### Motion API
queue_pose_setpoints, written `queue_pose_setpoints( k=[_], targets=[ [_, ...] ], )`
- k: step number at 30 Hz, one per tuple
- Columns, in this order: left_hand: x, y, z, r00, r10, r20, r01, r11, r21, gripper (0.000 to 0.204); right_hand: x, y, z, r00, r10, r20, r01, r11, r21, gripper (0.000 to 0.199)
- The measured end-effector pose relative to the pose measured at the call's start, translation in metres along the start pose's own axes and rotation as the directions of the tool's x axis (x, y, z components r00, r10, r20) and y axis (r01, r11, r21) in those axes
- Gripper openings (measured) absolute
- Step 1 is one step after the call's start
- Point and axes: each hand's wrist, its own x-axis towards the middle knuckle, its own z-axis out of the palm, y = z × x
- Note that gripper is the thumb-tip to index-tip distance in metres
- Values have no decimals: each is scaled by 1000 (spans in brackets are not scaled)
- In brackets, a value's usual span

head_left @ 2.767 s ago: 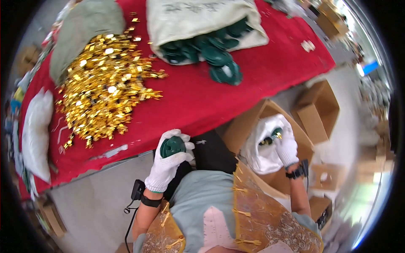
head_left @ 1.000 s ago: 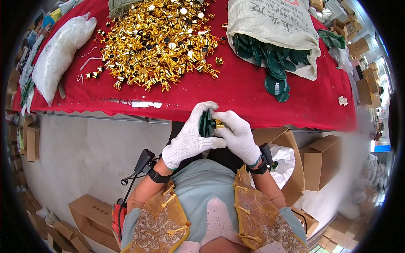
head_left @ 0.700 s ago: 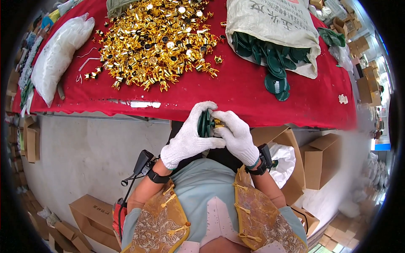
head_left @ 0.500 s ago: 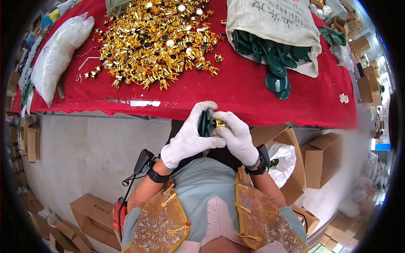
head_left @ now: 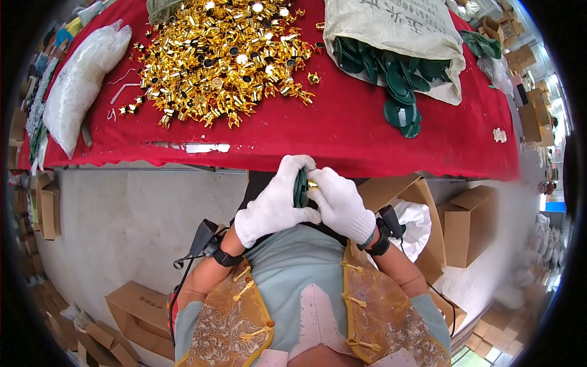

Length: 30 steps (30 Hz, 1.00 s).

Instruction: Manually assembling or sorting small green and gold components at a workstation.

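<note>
Both hands wear white knit gloves and meet close to my chest, below the edge of the red-covered table (head_left: 348, 137). My left hand (head_left: 276, 203) grips a dark green disc (head_left: 300, 186) held on edge. My right hand (head_left: 340, 203) presses a small gold piece (head_left: 312, 184) against that disc. On the cloth lies a wide heap of gold metal pieces (head_left: 217, 58). To its right an open grey-white sack (head_left: 391, 30) spills more dark green discs (head_left: 400, 98).
A long white plastic bag (head_left: 79, 82) lies at the table's left end. An open cardboard box with a white liner (head_left: 419, 217) stands at my right, more boxes (head_left: 468, 223) beyond it. Flat cartons (head_left: 137, 315) lie on the concrete floor at lower left.
About three seconds ago my hands were apart, the right one at the lined box. They have come together at my chest and have stayed there over the last second.
</note>
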Motion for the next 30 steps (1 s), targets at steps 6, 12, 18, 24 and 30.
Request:
queue_pose_setpoints(
  k=[6,12,18,24,30],
  targets=[
    [-11,-11,7,978,107,179,-168,912,373,90,6,4,-26,590,389,707,-781,498,378,33],
    [-22,-24,16,982,-187,14,180,920,-348,96,-5,-4,-13,936,230,269,-295,926,235,26],
    [-28,-18,16,990,-140,31,143,957,-251,98,-25,2,10,992,7,129,-4,1000,-26,29],
    [-27,-13,19,991,117,61,-132,888,440,93,-16,-3,-9,674,434,598,-739,378,558,26],
    [-32,-30,26,999,49,-11,-41,933,358,93,-19,2,-2,785,432,444,-618,595,514,25]
  ],
)
